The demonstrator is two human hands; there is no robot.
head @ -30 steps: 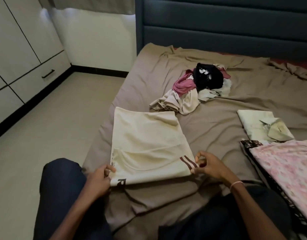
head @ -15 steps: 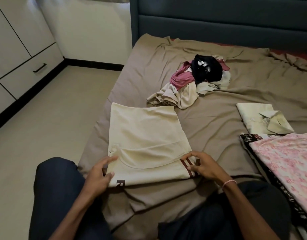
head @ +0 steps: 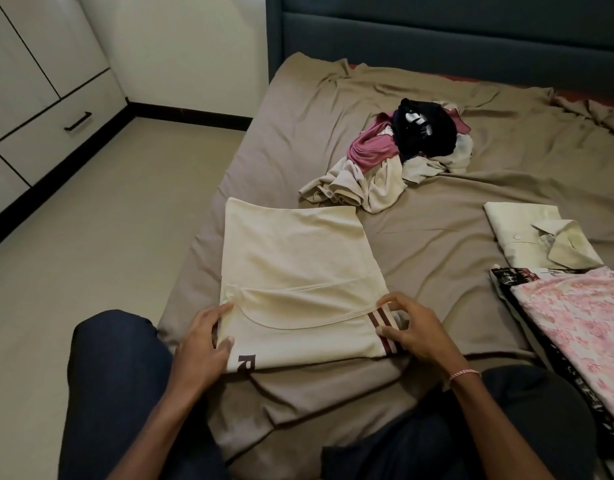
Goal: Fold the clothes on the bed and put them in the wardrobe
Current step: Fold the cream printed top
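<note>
A cream T-shirt [head: 298, 268] with maroon stripes lies partly folded on the near left of the brown bed [head: 437, 247]. My left hand [head: 203, 341] rests on its near left edge, with thumb and forefinger laid fairly straight on the cloth. At the near right edge, my right hand [head: 414, 332] pinches the striped sleeve between curled fingers and thumb. A heap of unfolded clothes [head: 395, 161], pink, black and beige, sits further up the bed. The white wardrobe [head: 39, 98] stands at the far left.
At the right lies a folded pale green shirt [head: 527, 237]. Nearer is a pink floral garment [head: 582, 323] on top of a black-and-white patterned one [head: 506, 282]. The dark headboard [head: 437, 29] closes the far side. Beige floor [head: 108, 237] lies between bed and wardrobe.
My left hand let go of the shirt's near corner, opened and moved up onto the left edge. My right hand shifted slightly along the striped edge. The camera came closer.
</note>
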